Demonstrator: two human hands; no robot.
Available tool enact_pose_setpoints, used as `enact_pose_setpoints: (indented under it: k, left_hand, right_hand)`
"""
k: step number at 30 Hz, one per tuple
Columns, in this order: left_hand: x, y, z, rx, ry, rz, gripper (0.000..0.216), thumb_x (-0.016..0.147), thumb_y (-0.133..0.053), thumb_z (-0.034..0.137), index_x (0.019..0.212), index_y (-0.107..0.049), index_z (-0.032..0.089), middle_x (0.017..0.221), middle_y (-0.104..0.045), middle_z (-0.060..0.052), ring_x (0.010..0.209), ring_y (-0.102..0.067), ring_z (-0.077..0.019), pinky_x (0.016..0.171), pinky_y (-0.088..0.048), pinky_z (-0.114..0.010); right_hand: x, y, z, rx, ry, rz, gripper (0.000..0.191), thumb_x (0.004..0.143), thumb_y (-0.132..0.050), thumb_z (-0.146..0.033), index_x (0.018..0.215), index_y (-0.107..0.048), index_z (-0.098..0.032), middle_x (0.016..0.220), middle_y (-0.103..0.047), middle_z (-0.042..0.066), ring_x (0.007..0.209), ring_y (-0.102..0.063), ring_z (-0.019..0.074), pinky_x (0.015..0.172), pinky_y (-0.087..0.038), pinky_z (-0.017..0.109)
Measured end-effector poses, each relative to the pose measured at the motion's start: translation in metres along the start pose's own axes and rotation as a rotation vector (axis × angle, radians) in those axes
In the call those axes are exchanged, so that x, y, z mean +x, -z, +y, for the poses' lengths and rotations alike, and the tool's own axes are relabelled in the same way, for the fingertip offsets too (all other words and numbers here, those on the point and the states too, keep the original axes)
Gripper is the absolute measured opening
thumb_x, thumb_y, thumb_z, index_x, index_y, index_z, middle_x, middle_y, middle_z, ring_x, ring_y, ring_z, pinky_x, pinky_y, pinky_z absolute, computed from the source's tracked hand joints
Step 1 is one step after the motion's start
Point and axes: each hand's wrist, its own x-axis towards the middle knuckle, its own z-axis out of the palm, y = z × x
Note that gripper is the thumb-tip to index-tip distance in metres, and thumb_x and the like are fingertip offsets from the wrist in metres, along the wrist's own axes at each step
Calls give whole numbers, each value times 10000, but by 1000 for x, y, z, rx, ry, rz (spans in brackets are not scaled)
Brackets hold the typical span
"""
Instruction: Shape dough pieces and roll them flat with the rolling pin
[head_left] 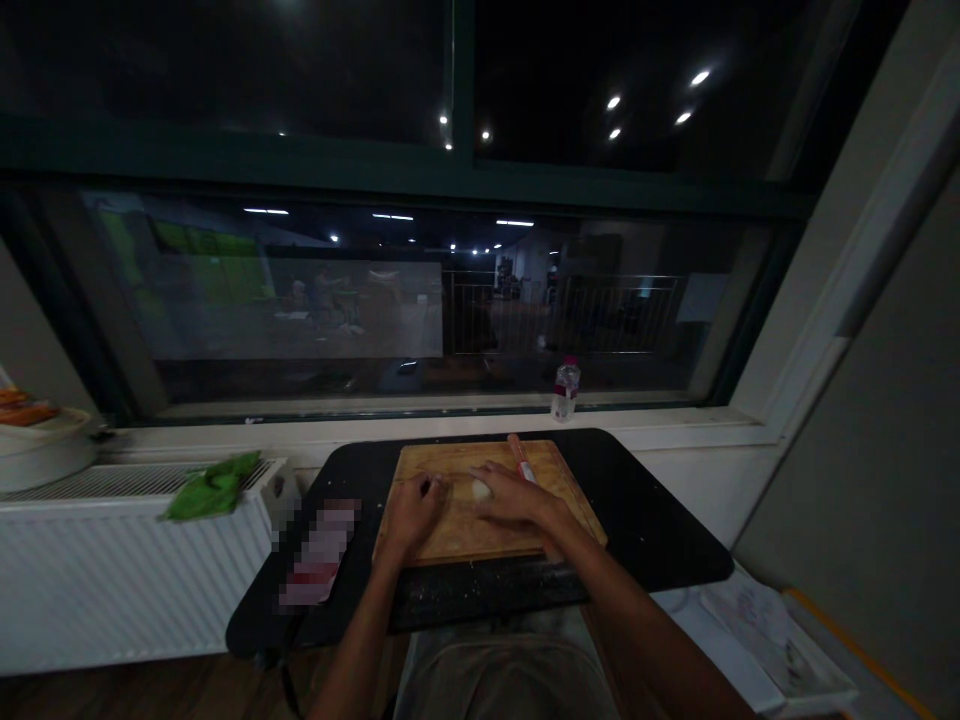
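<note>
A wooden cutting board lies on a black table. On its left part rests my left hand, fingers curled in; what they hold, if anything, is hidden. Over the middle of the board, my right hand has its thumb and fingers around a small pale round lump, too blurred to name more exactly. Just behind the right hand lies a stick-like tool with an orange-brown handle and a white and red part; the hand hides its near end.
Left of the board, a pixelated flat pinkish thing lies on the black table. A water bottle stands on the windowsill. A green cloth hangs over the radiator. Papers lie low at right.
</note>
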Motion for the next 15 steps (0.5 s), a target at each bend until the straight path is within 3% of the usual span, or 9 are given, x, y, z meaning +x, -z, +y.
enact_pose_setpoints:
  k: [3, 6, 8, 11, 13, 15]
  left_hand:
    - [-1, -2, 2, 64, -1, -1, 343, 1074, -545, 363, 909, -775, 169, 885, -797, -93, 815, -664, -216, 719, -341, -300]
    - [1, -5, 5, 159, 11, -15, 338, 1078, -541, 353, 933, -783, 168, 905, -802, -108, 818, -668, -221, 734, -359, -309]
    - [7, -10, 12, 191, -5, -5, 343, 1087, -524, 355, 977, -788, 166, 968, -808, -131, 889, -690, -244, 796, -414, -324]
    - [23, -25, 31, 148, -211, -41, 351, 1102, -485, 339, 1185, -785, 176, 1247, -789, -165, 1169, -686, -292, 1044, -474, -392]
    - [36, -42, 47, 156, -347, -138, 407, 1109, -463, 349, 1370, -732, 191, 1457, -707, -178, 1395, -600, -312, 1213, -422, -444]
    - [47, -62, 59, 268, -363, -226, 513, 1098, -470, 363, 1548, -620, 168, 1615, -593, -209, 1562, -463, -363, 1307, -331, -532]
  right_hand:
    - [0, 8, 10, 110, 26, 19, 637, 882, -812, -323, 1503, -694, -244, 1508, -702, 123, 1375, -664, 323, 1206, -507, 447]
    - [2, 13, 16, 208, 36, 188, 430, 1033, -648, -380, 1426, -742, -237, 1466, -732, 124, 1400, -643, 314, 1254, -460, 508]
    - [5, 16, 17, 254, 26, 322, 407, 1088, -570, -413, 1417, -744, -248, 1453, -735, 113, 1409, -629, 297, 1279, -427, 521]
    - [11, 24, 14, 328, 28, 495, 440, 1116, -537, -470, 1464, -705, -259, 1481, -705, 110, 1402, -626, 269, 1269, -434, 483]
    - [16, 29, 10, 340, 46, 548, 455, 1132, -501, -485, 1470, -696, -252, 1475, -698, 123, 1411, -618, 264, 1262, -435, 471]
    - [21, 32, 6, 295, 57, 531, 447, 1133, -504, -497, 1456, -707, -265, 1482, -695, 117, 1446, -587, 270, 1286, -401, 485]
